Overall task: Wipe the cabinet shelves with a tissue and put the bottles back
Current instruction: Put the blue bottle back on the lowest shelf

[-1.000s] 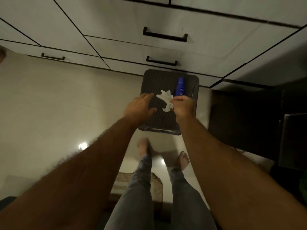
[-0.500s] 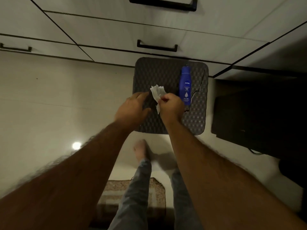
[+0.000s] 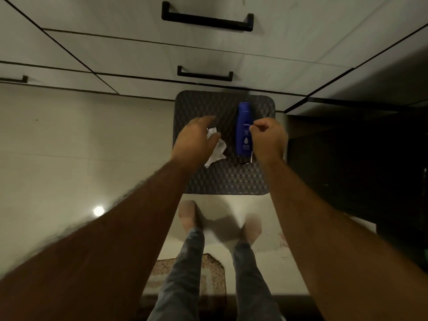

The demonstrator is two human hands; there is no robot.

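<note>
- Step, I reckon: tissue in hand, wiping not begun.
- L hand (image 3: pixel 196 141) fingers curled on tissue (image 3: pixel 216 147), over stool (image 3: pixel 225 181).
- R hand (image 3: pixel 268 137) fisted, holds nothing I can see.
- Bottle (image 3: pixel 244 130) lies at tissue's 3 o'clock.
- Next: get tissue up to shelf.

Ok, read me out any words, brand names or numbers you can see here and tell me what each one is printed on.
"NIVEA": white letters on the blue lotion bottle lying on the dark woven stool.
Smaller white lines and a drop symbol lower on the same bottle: too small and blurred to read.
No text shows on the tissue, the drawer fronts or the floor rug.
</note>
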